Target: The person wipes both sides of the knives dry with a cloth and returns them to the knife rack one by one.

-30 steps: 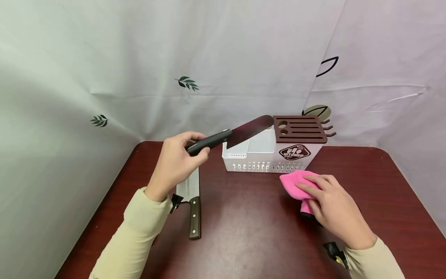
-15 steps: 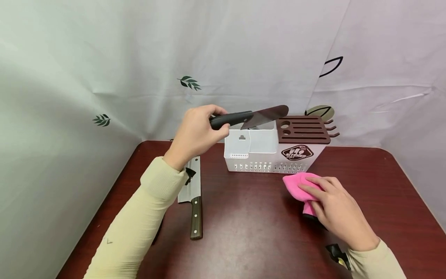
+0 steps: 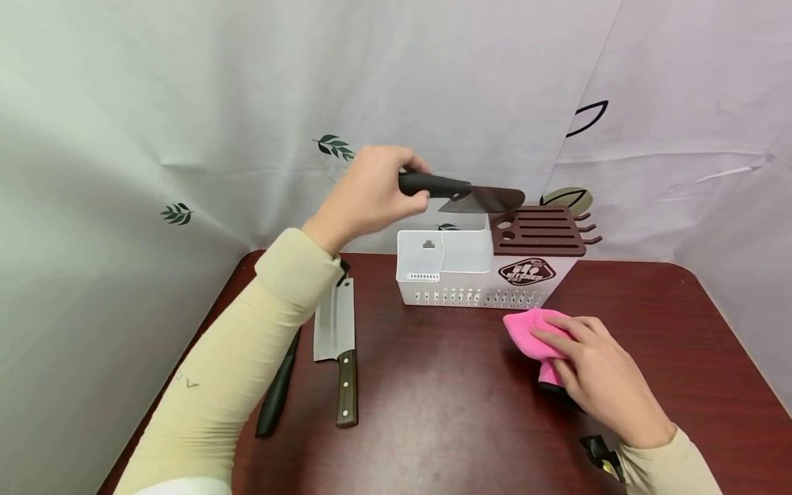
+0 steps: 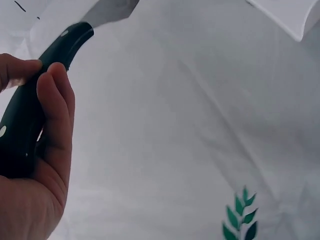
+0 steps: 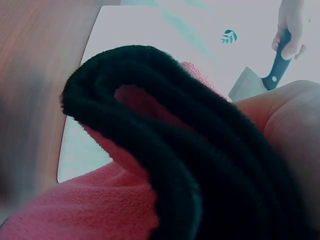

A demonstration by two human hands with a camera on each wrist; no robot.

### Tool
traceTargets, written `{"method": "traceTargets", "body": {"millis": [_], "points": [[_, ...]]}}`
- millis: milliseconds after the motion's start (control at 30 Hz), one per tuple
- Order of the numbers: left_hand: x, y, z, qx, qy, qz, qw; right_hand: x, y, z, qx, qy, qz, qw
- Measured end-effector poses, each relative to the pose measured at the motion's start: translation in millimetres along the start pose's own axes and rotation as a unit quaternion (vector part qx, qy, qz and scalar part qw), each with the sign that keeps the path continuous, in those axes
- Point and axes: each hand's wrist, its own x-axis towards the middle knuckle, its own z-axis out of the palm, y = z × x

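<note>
My left hand [image 3: 371, 196] grips a kitchen knife [image 3: 489, 199] by its black handle, raised at the back of the table. The rounded blade tip points right and overlaps the brown slotted top [image 3: 541, 232] of a white knife rack [image 3: 448, 297] in the head view. In the left wrist view, the thumb and fingers wrap the riveted handle [image 4: 22, 112]. My right hand [image 3: 603, 381] holds a bunched pink cloth [image 3: 535, 333] low at the right, in front of the rack. The cloth's black edging [image 5: 165, 115] fills much of the right wrist view.
A cleaver [image 3: 346, 388] with a wooden handle lies on the red-brown table [image 3: 427, 419] at left. Beside it lies a black-handled knife [image 3: 276, 399], partly hidden by the left sleeve. The rack has open white compartments at its left end and brown hooks at its right. White curtains hang behind.
My left hand has carried the knife up and to the right, toward the rack's slotted top, and its blade has turned nearly level. My right hand has barely moved with the cloth.
</note>
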Motion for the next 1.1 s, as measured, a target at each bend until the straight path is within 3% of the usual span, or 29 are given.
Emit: {"method": "traceTargets", "body": {"millis": [267, 367, 467, 600, 767, 833, 933, 1100], "points": [[32.9, 7.8, -14.4, -0.008, -0.001, -0.015, 0.9999, -2.3, 1.1, 1.4, 0.003, 0.002, -0.003, 1.0000], [39.1, 9.9, -13.3, -0.040, 0.009, -0.033, 0.9986, -2.4, 1.0, 1.7, 0.003, 0.003, -0.003, 1.0000], [43.9, 8.8, -9.2, -0.084, 0.042, -0.051, 0.9943, -2.2, 1.0, 2.0, 0.003, 0.003, -0.003, 1.0000], [51.6, 4.6, 0.9, -0.170, 0.095, -0.069, 0.9785, -1.6, 1.6, 2.2, 0.003, 0.003, -0.002, 1.0000], [59.1, 7.5, 14.2, -0.305, 0.152, -0.073, 0.9371, -1.3, 3.1, 2.0, 0.001, 0.003, -0.001, 1.0000], [61.2, 11.5, 18.3, -0.327, 0.169, -0.063, 0.9275, -1.4, 3.7, 1.6, 0.001, 0.003, 0.000, 1.0000], [65.1, 17.5, 22.5, -0.335, 0.182, -0.054, 0.9230, -1.6, 4.3, 1.0, 0.001, 0.003, 0.001, 1.0000], [74.0, 22.3, 30.4, -0.330, 0.177, -0.046, 0.9262, -2.3, 4.4, 0.8, 0.002, 0.000, 0.003, 1.0000]]}}
